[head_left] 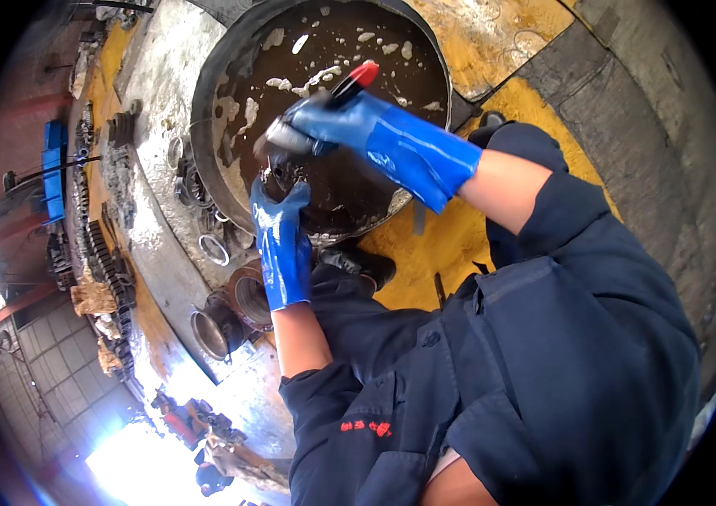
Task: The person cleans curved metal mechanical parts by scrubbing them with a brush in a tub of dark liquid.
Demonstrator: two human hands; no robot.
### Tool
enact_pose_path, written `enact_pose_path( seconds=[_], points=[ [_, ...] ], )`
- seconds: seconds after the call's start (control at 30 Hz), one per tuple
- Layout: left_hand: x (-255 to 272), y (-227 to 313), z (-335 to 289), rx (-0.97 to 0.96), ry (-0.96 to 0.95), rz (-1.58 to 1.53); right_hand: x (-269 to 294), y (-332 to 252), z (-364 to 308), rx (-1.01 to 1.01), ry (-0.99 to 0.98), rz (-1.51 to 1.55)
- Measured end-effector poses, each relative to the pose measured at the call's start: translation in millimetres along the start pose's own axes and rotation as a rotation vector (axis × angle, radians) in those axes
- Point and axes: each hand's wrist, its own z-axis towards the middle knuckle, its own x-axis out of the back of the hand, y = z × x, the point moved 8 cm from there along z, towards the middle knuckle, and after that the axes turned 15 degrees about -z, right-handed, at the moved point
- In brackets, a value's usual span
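Both my hands wear blue rubber gloves and work over a wide round basin [204, 93] of dark, foamy liquid. My right hand [333, 118] is closed round a black-handled tool with a red end [364, 76], probably a brush; motion blurs its greyish head. Lower and nearer me, my left hand [280, 232] grips a dark metal part [285, 173] near the basin's near-left side. The tool's head is close to this part; the blur hides whether they touch. Much of the part's shape is lost against the dark liquid.
Left of the basin lie metal rings [214, 249] and, nearer me, a hollow metal cylinder [213, 331] beside a rusty round part [250, 295]. Rows of dark machine parts [98, 244] line the far left. My dark shoe [366, 263] is close to the basin on yellow floor [425, 266].
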Motion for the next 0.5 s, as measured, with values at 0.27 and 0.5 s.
enact_pose_path(
  seconds=[0.27,0.5],
  points=[
    [3,17,-26,-0.004,-0.040,-0.405,-43,61,42,-0.194,0.012,-0.324],
    [46,8,-30,0.025,0.021,-0.412,-28,36,23,-0.494,0.248,-0.510]
  ],
)
